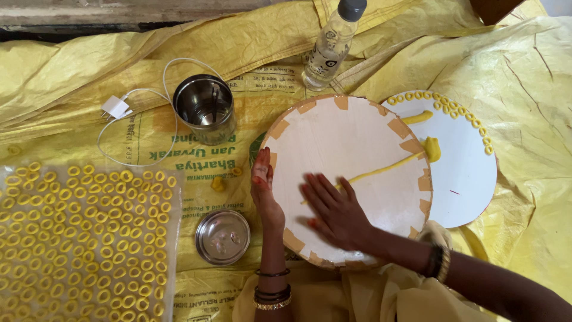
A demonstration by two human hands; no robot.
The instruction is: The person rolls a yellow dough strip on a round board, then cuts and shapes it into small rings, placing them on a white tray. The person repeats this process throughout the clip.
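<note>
Looks like a home floor setup for snack making: yellow sacks (250, 42) spread out, dough rings (77, 238) drying at 8 o'clock.

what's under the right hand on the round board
The right hand lies flat on the round board, over the near end of a thin yellow dough rope. That end is hidden beneath the fingers.

yellow sacking (250, 42) | round boards (351, 137), steel tin (205, 107), bottle (330, 45), perhaps charger (116, 108)
</note>
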